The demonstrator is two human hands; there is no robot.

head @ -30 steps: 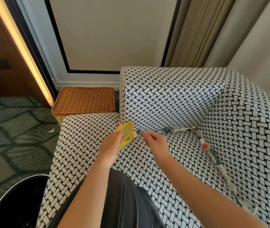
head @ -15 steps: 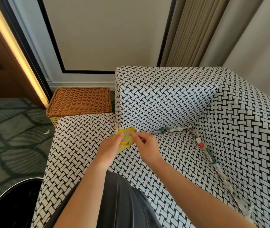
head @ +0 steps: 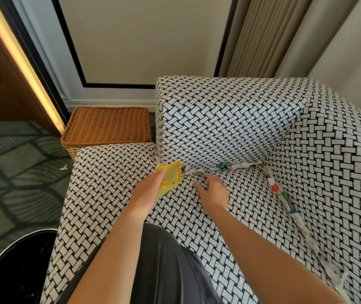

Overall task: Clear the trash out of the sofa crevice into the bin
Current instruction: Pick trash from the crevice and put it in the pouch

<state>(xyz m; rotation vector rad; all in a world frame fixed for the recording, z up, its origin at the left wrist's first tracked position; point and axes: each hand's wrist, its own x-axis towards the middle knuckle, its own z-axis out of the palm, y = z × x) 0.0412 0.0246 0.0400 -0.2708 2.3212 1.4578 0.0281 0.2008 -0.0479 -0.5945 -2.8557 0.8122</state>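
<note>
A person's left hand [head: 147, 194] has its grip clamped on one yellow packet [head: 169, 178] at the crevice of the sofa [head: 219, 128]. The right hand [head: 213, 191], grip apart and empty, reaches for paper trash [head: 219, 168] wedged along two seams. One black bin [head: 10, 270] stands well apart. Probing fingers could push scraps deeper, or spill them onto the carpet [head: 10, 172], where one scrap [head: 64, 167] lies.

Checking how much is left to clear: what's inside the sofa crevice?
Crumpled white and coloured paper scraps line the sofa crevice from beside the yellow pouch, around the corner, towards the camera. Whatever sits deeper between the cushions is hidden.
</note>
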